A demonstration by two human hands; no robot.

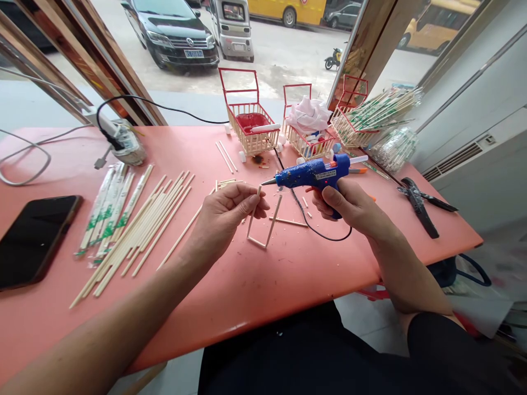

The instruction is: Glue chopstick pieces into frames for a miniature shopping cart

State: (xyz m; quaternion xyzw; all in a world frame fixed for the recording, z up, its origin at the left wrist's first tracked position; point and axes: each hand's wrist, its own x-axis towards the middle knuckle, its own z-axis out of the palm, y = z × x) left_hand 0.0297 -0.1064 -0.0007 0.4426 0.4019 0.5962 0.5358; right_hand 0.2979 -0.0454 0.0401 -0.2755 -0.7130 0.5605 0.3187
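Between the thumb and fingers of my left hand [230, 214] is a three-sided frame of wooden sticks [257, 241], its open side facing up. My right hand [349, 200] grips a blue hot glue gun [315, 174] by its handle, with the index finger near the red trigger. The gun's metal nozzle is at the top end of the stick that my left hand pinches; whether it touches cannot be made out. A clear glue stick [359, 159] juts from the gun's back. Short cut stick pieces [304, 203] lie behind the frame.
Loose chopsticks [144, 233], wrapped chopsticks [109, 211] and a phone [37, 236] lie left. Small stick-built carts [255, 140] stand at the back. Pliers [418, 206] rest at the right. A black cord [325, 237] loops under the gun; a power strip [123, 140] sits back left.
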